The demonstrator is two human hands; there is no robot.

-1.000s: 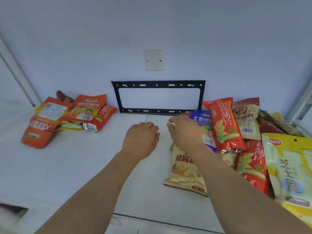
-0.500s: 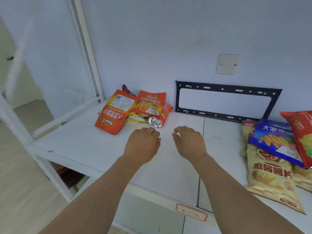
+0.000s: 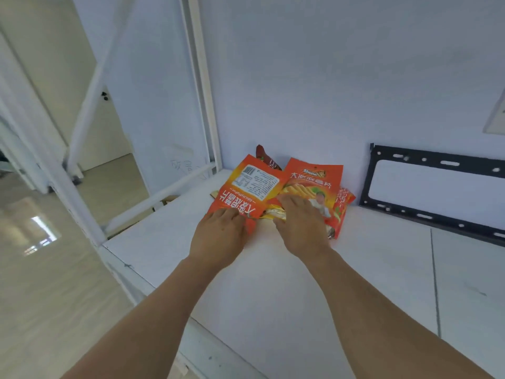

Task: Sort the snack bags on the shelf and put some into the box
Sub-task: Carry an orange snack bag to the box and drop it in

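Both hands have travelled from bare shelf to the far-left pile of snack bags since half a second ago, and the view has swung left with them. Now the left hand lies on the near end of the orange bag that shows its white label and barcode, fingers flat on it rather than curled; whether the thumb has caught an edge I cannot tell. Beside it, the right hand rests with relaxed, straight fingers over the second orange bag and the yellow foil wrapper peeking out between the two.

To gather them well, I would slide the fingers under the near edges and pinch the sealed seams, not the puffed middles (slick film slips, and chips crush).

All the bags sit overlapped on the white shelf against the wall, near the corner post, with a dark red packet behind them. At the far right, a black metal bracket leans against the wall. No box is in view.
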